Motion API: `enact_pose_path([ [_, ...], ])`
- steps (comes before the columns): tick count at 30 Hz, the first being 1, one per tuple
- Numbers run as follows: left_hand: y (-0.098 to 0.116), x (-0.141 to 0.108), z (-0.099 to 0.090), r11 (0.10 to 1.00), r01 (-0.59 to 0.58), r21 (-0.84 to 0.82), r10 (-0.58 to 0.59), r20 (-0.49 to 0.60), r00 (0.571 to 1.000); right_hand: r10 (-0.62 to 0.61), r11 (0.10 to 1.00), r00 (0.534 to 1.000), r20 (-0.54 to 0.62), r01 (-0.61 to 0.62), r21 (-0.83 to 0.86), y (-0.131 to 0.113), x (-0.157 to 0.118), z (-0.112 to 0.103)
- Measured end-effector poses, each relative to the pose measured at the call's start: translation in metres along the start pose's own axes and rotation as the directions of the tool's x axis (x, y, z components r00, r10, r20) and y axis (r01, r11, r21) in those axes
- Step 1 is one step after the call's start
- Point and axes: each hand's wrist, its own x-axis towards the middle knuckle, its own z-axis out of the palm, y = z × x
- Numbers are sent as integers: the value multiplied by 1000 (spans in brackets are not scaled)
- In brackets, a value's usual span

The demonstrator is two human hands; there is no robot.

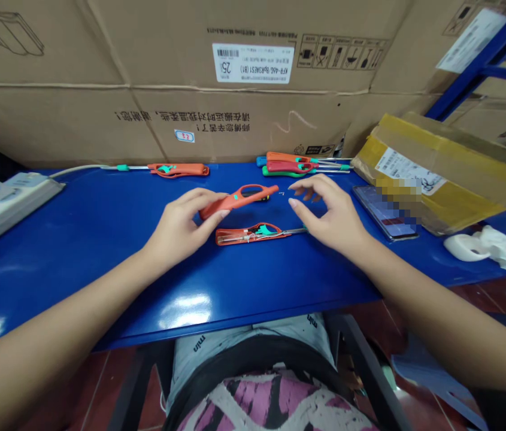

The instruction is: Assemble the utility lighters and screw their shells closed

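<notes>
My left hand (184, 222) pinches an orange plastic casing half (240, 201) of a long-neck lighter, raised above the blue table. My right hand (327, 209) hovers at the casing's right end, thumb and fingers apart and nothing between them. Small silvery bits (282, 193) show between the casing tip and my right fingers. Below lies an opened orange lighter (253, 236), its inner parts and green trigger exposed; its metal tube runs right, partly behind my right hand. A dark and yellow object behind the casing is mostly hidden.
Several long-neck lighters (288, 164) are piled at the back right, and an orange lighter (181, 170) lies back left. A power strip (10, 200) is at the left. On the right are a phone (385, 212), a taped carton (454, 167) and a white roll with crumpled tissue (504, 248).
</notes>
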Motion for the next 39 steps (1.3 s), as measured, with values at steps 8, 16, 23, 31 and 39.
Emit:
enact_pose_path([
  [8,-25,-1,6,997,52,63,-60,134,989,-18,998,758,652,56,-37,-5,37,8],
  [16,2,-10,10,992,-121,36,106,282,954,-22,997,767,641,-30,70,-2,22,18],
  [23,10,-16,18,994,-20,-111,55,325,944,-37,991,753,657,-55,119,-4,20,15],
  [31,19,-19,19,988,58,-140,-6,349,937,-39,993,804,594,-35,113,-6,18,20],
  [39,21,-21,19,991,22,-132,25,343,939,-33,999,781,623,50,-10,-12,15,21],
])
